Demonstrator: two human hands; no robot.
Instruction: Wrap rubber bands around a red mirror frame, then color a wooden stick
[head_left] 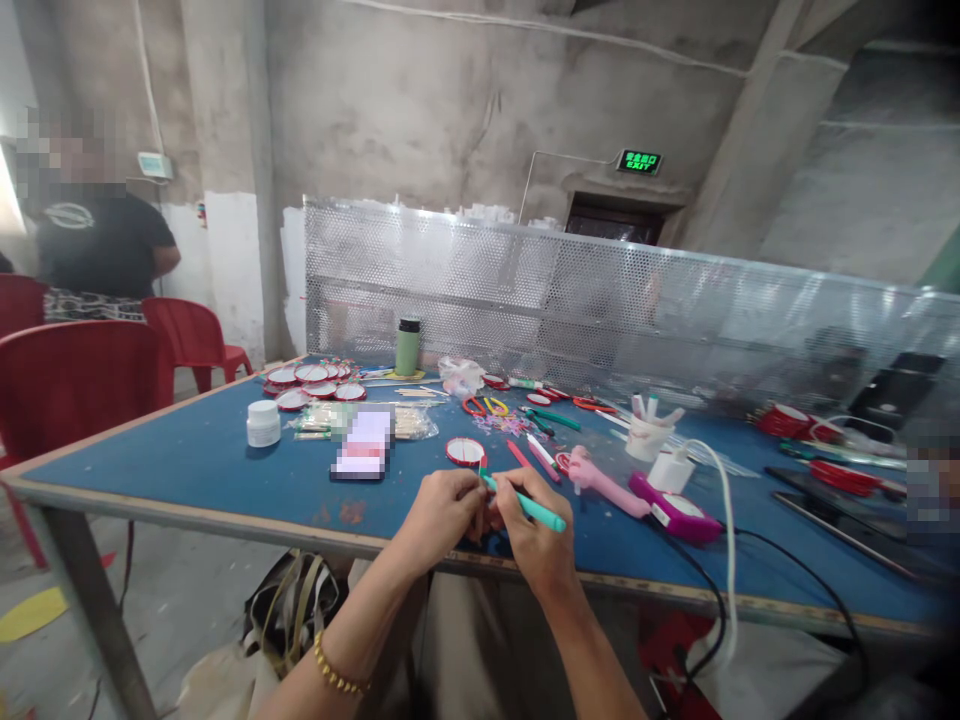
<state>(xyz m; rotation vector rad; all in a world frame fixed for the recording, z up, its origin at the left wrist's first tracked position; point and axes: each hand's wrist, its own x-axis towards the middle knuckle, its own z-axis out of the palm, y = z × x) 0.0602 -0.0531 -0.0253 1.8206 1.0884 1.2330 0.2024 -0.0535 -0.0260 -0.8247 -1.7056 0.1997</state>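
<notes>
My right hand (536,530) is closed around a teal marker pen (547,516), held slanted with its tip end towards my left hand. My left hand (448,508) has its fingers curled and pinched together beside that end of the pen. What the left fingers hold is hidden, though a small bit of red shows just above them. Right behind my hands lies a small round white piece with a red rim (466,452). A red pen (519,453) and a white-and-pink pen (543,456) lie a little farther back, to the right.
Red-rimmed white rounds (311,374) are piled at the back left. Nearby are a white jar (263,424), a phone (363,443), bagged sticks (409,422) and a green bottle (408,348). Cables trail from the right, past a purple device (686,518). Perforated metal sheeting (480,280) stands behind.
</notes>
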